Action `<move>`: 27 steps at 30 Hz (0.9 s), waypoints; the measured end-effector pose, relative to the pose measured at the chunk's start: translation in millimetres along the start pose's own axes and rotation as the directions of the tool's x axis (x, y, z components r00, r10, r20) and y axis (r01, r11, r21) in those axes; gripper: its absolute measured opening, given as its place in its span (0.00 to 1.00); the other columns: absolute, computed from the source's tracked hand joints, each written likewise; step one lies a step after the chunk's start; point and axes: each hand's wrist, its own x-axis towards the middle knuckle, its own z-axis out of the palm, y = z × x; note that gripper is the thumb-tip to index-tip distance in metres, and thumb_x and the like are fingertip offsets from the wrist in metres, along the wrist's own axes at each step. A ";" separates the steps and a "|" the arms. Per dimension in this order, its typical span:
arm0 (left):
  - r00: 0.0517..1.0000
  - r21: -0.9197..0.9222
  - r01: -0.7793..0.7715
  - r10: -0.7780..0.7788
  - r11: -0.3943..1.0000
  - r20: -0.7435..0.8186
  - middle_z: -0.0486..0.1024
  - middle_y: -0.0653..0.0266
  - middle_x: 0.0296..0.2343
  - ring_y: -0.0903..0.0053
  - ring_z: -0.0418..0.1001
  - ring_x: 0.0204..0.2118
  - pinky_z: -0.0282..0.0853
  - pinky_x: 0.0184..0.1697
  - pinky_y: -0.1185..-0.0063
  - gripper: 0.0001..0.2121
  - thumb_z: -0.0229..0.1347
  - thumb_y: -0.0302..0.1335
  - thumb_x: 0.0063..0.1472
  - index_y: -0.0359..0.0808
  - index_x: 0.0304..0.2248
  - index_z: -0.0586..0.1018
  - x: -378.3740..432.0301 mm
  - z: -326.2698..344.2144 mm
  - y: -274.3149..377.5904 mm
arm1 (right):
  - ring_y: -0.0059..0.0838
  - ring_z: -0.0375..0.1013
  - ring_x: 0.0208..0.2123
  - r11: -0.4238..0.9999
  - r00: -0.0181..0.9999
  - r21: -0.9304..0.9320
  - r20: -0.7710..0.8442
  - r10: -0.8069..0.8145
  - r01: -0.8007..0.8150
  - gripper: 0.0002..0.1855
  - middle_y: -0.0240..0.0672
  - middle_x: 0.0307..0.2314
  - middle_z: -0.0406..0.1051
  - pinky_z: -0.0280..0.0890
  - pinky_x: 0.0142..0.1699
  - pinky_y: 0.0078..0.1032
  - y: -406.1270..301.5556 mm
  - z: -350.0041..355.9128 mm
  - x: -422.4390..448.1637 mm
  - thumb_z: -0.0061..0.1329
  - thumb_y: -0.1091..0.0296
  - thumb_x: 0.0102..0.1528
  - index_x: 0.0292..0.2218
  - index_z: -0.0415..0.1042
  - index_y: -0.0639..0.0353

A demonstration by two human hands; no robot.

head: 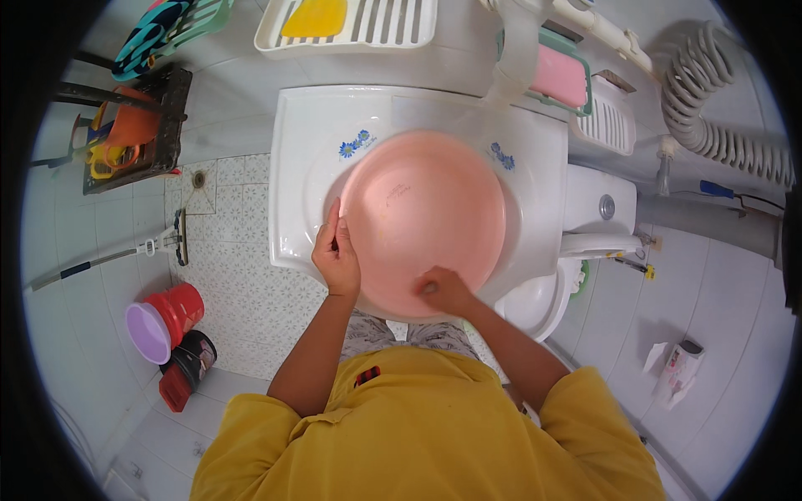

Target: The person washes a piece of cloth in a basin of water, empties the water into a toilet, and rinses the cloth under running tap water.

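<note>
A pink plastic basin [438, 206] rests in the white ceramic washbasin [301, 125], which has blue flower prints at its back corners. Its inside bottom looks smooth and bears some small faint writing. My left hand [338, 257] grips the basin's left rim, thumb inside and fingers mostly outside. Over the front part of the basin is my right hand [446, 291], its fingers curled into a loose fist. Blur hides whether anything is inside that fist, and whether it touches the basin cannot be told.
Behind the washbasin are a white slotted tray [269, 37] with a yellow item and a pink soap box [561, 75]. A toilet [532, 307] stands to the right. At left are a mop [169, 241], a red bucket [182, 307] and a dark rack [172, 125].
</note>
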 end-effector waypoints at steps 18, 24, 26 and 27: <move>0.988 -0.109 0.107 -0.093 0.988 0.122 0.69 0.60 0.43 0.81 0.65 0.43 0.59 0.46 0.84 0.15 0.41 0.26 0.62 0.30 0.47 0.68 11.2 -3.7 13.6 | 0.12 0.61 0.19 -0.028 0.890 0.913 -0.389 0.237 0.407 0.09 0.27 0.22 0.64 0.52 0.22 0.10 -87.7 -25.3 181.8 0.49 0.79 0.45 0.30 0.64 0.57; 0.993 -0.073 0.067 -0.060 0.995 0.097 0.69 0.59 0.43 0.80 0.66 0.43 0.59 0.46 0.84 0.14 0.41 0.25 0.62 0.31 0.46 0.68 10.7 -5.0 6.7 | 0.17 0.65 0.25 0.489 0.937 0.850 -0.311 0.163 0.197 0.11 0.27 0.25 0.66 0.60 0.28 0.15 -88.6 35.1 144.0 0.51 0.74 0.45 0.33 0.68 0.63; 0.996 -0.086 0.042 -0.036 0.995 0.078 0.70 0.59 0.43 0.79 0.67 0.43 0.59 0.46 0.84 0.14 0.41 0.24 0.62 0.31 0.46 0.69 17.4 -8.0 6.5 | 0.18 0.66 0.26 0.625 0.997 0.779 0.001 -0.080 0.049 0.11 0.27 0.25 0.68 0.61 0.30 0.15 -73.6 37.6 102.9 0.48 0.76 0.44 0.34 0.70 0.62; 0.992 -0.052 0.044 -0.037 0.998 0.123 0.70 0.58 0.42 0.79 0.67 0.43 0.60 0.46 0.84 0.14 0.42 0.24 0.61 0.31 0.46 0.69 21.6 -7.4 11.7 | 0.20 0.67 0.27 0.787 0.994 0.617 0.077 -0.079 0.015 0.11 0.28 0.25 0.69 0.62 0.31 0.17 -50.8 37.2 85.8 0.48 0.75 0.44 0.33 0.70 0.62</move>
